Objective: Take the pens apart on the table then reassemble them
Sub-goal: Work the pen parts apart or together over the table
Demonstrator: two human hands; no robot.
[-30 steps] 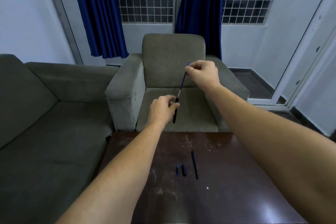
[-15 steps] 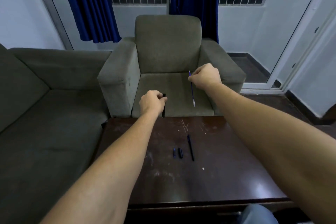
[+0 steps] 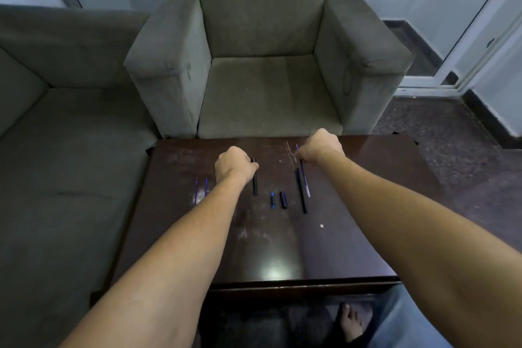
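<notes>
My left hand grips a black pen barrel near its upper end, the lower end down at the dark wooden table. My right hand pinches a thin blue refill that slants down to the tabletop. Beside that refill lies another black barrel. Between the hands lie a small blue part and a short black cap. Left of my left forearm lie two thin blue refills.
A grey armchair stands right behind the table's far edge, with a grey sofa to the left. A bare foot shows under the near edge. A white speck lies on the tabletop.
Both hands have come down from in front of the armchair to the tabletop, the left with the barrel and the right with the refill. The camera has tilted downward.
</notes>
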